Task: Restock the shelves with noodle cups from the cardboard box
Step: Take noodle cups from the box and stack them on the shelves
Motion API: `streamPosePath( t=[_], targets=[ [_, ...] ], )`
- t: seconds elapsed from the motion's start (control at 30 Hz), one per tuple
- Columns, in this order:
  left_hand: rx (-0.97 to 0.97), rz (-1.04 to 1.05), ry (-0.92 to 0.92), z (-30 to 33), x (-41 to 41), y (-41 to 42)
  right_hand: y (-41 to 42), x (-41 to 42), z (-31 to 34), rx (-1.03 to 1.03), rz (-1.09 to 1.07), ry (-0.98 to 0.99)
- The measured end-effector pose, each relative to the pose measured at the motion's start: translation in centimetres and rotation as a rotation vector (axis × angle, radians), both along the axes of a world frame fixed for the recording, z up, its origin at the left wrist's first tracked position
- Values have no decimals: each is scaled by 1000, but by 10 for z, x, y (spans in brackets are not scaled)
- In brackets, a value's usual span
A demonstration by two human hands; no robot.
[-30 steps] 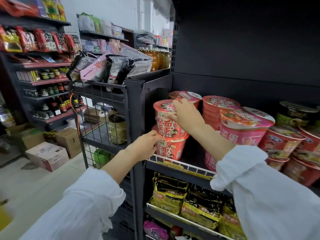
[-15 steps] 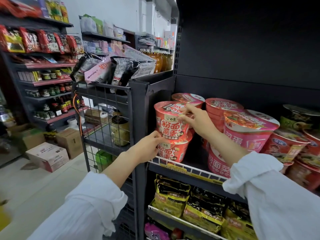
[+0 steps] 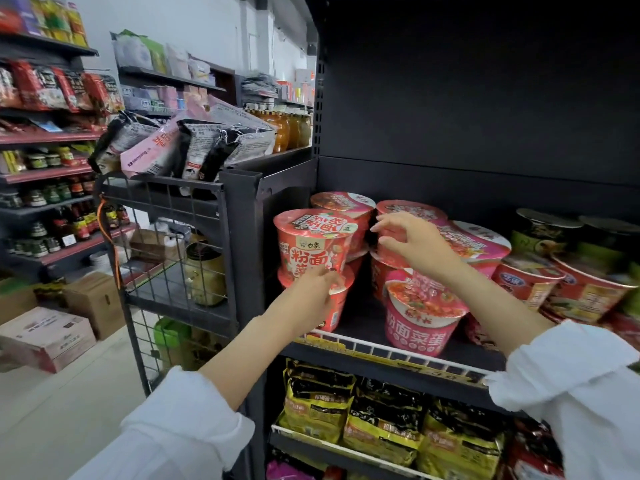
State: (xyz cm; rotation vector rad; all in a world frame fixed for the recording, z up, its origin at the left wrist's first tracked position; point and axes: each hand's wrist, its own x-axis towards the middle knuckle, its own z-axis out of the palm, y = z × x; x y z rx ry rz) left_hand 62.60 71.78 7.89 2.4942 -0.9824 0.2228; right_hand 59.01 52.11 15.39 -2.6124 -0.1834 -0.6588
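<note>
Steadying the stacked red noodle cup (image 3: 313,245), left hand (image 3: 311,294) seems cupped on its base; right hand (image 3: 415,244) spread, empty.

Glossy noodle cups (image 3: 313,249) — matt metal shelf (image 3: 381,351)

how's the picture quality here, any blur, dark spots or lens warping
Head view: wide-angle warping bows the shelf edge and stretches the sleeves at the bottom corners; the shelf's upper back panel is almost black, with no detail; the right hand and the cups at far right are motion-soft, while the front red noodle cup reads sharp.
</note>
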Motion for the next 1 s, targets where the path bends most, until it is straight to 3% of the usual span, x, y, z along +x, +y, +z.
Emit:
streamPosePath(
  t=[0.2,0.43,0.6,1.0],
  targets=[
    [-58,-29,154,3,19,-57,-28,-2,29,-75,-121,-89],
    [-40,45,224,9,62,-125,-63,48,43,-238,-228,123],
    [56,123,149,-20,112,-165,-74,84,48,-305,-288,439],
    [80,-31,72,-28,134,-157,-95,103,50,-475,-214,480]
  ],
)
